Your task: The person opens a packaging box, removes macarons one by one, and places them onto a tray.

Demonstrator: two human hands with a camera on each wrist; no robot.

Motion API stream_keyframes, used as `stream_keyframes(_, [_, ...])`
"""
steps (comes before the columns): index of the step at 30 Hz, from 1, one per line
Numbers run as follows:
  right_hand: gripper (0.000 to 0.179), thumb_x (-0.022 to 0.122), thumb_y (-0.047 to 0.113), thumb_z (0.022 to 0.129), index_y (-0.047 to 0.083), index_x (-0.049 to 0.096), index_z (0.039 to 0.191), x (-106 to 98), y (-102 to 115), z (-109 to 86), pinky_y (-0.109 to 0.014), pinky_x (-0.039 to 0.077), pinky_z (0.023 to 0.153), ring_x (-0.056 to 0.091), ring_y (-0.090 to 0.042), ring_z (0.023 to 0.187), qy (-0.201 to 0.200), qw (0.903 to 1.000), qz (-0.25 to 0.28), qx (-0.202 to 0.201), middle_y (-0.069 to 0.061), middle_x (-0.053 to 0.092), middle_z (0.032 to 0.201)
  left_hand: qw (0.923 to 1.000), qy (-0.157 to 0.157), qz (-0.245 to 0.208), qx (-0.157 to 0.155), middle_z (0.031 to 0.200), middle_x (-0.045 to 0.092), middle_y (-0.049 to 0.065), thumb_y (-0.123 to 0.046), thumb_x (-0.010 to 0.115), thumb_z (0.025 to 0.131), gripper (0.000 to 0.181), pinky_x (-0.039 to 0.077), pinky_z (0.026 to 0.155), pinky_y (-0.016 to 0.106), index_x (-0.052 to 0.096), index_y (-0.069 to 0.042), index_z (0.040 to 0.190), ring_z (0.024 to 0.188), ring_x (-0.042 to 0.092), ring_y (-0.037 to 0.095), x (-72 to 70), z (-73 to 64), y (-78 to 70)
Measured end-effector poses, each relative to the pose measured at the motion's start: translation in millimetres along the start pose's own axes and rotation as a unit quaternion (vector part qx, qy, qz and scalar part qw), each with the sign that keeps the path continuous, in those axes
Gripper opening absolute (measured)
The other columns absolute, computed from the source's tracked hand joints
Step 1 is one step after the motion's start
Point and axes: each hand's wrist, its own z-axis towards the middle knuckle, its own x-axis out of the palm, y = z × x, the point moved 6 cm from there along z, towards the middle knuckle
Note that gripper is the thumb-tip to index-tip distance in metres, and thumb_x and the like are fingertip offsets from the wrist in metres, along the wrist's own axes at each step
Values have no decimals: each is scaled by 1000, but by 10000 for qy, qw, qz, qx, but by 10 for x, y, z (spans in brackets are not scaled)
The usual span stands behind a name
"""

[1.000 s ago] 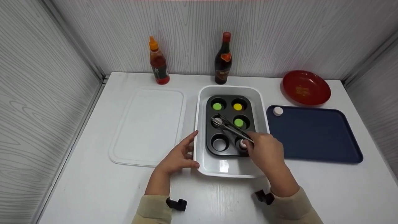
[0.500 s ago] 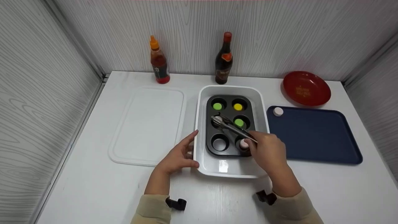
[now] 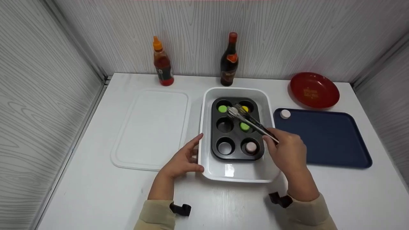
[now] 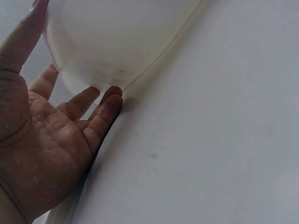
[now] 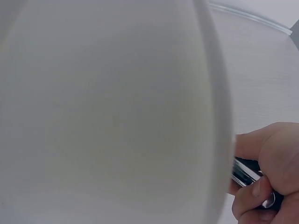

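the right hand [image 3: 288, 152] has its grip wrapped round metal tongs [image 3: 255, 127] pinching a pale disc [image 3: 234, 110], probably light, best held by its sides, above the muffin tin [image 3: 235, 138], the left hand [image 3: 181, 163], fingers spread, touching the white tub [image 3: 216, 175].

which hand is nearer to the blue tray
Right: the right hand is by the left edge of the blue tray; the left hand is across the white tub from it.

White tbl [image 3: 80, 188] w/ faint sheen sits in front of a back wall [image 3: 271, 38] of pale grey wood-grain. 2 side walls, L wall [image 3: 38, 99] & R wall [image 3: 391, 89], have sim. grain, w/ grey trim [image 3: 77, 38] in back L corner. Light's soft.
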Motion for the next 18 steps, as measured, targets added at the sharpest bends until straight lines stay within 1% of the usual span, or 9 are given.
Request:
stream_keyframes(5, [24, 84, 9, 90, 1, 81, 113, -159, -79, 31, -56, 53, 57, 71, -36, 70, -417, 9991, 110, -16, -18, 78, 92, 10000, -90, 22, -34, 170, 28, 20, -6, 97, 75, 122, 57, 99, 47, 22, -15, 171, 130, 59, 44, -2, -17, -18])
stream_keyframes(8, [25, 84, 8, 90, -1, 80, 114, -263, -153, 38, -59, 53, 58, 73, -39, 73, -628, 9980, 94, 56, -21, 78, 93, 9998, -173, 76, -21, 170, 29, 19, -6, 97, 73, 122, 56, 100, 47, 23, -15, 170, 131, 59, 42, -4, -15, -24])
stream_keyframes(11, [25, 83, 9, 92, -2, 80, 115, -361, -242, 33, -61, 53, 59, 73, -42, 75, -743, 9969, -1, 262, -22, 78, 95, 9997, -213, 123, -24, 170, 29, 19, -6, 98, 73, 122, 56, 101, 48, 25, -15, 170, 132, 58, 41, -4, -11, -21])
stream_keyframes(18, [26, 79, 12, 96, -2, 78, 118, -536, -456, -3, -64, 53, 65, 72, -46, 81, -861, 9935, -168, 720, -26, 77, 100, 9998, -171, 123, -55, 170, 29, 19, -3, 96, 74, 121, 56, 101, 49, 24, -16, 170, 131, 59, 43, 3, -7, -22])
